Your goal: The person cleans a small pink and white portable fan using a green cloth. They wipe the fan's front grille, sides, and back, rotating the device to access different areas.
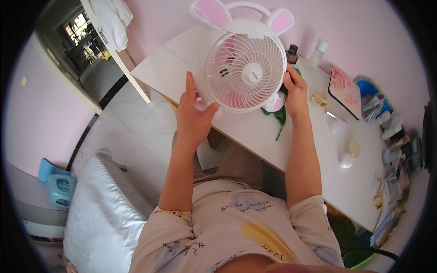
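Note:
A white electric fan (246,73) with pink rabbit ears and a round spiral grille is held up over the white tabletop (252,131). My right hand (295,90) grips the rim of the fan at its right side, beside a small white-and-pink paw-shaped part (274,102). At the lower left of the fan is my left hand (196,112), its thumb and fingers spread around the housing; whether it bears weight cannot be told. Green artificial leaves (280,117) show on the table below the fan, partly hidden by it.
A dark small bottle (292,54) and a clear bottle (318,54) stand near the wall. Rightward lie a pink patterned case (344,92), a blue basket (368,90), a round white object (346,160) and several cosmetics. A blue plastic stool (61,186) stands at the left, beyond silvery cloth (106,218).

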A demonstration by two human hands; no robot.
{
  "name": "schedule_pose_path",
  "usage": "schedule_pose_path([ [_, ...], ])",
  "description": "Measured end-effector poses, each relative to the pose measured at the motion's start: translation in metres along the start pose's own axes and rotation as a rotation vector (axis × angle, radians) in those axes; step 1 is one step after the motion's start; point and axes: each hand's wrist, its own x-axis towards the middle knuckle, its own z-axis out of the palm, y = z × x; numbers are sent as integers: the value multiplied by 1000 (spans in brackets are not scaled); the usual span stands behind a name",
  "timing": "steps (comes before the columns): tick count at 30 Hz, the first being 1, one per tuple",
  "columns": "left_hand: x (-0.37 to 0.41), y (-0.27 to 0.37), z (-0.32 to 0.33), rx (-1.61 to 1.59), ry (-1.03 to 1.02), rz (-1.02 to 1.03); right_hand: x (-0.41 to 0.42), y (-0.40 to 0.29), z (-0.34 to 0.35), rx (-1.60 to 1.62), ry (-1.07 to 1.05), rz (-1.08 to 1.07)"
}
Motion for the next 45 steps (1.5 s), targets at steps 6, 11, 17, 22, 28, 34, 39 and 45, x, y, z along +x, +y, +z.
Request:
schedule_pose_path([
  [6,-21,19,3,25,36,93,2,11,-11,67,-30,-14],
  [11,-30,30,6,101,62,279,-1,10,-19,124,-50,-48],
  [17,-46,48,16,186,130,433,-7,8,-24,184,-37,-34],
  [22,-55,58,27,269,211,500,-7,9,-27,266,13,5],
  [28,-59,65,38,275,250,554,-11,4,-23,320,78,46],
  [34,-61,68,43,161,285,569,-14,5,-20,463,-20,4],
  [39,-60,69,50,15,267,606,-2,18,-26,532,-23,7],
  [45,-49,77,51,-74,219,675,-1,23,-34,554,75,23],
])
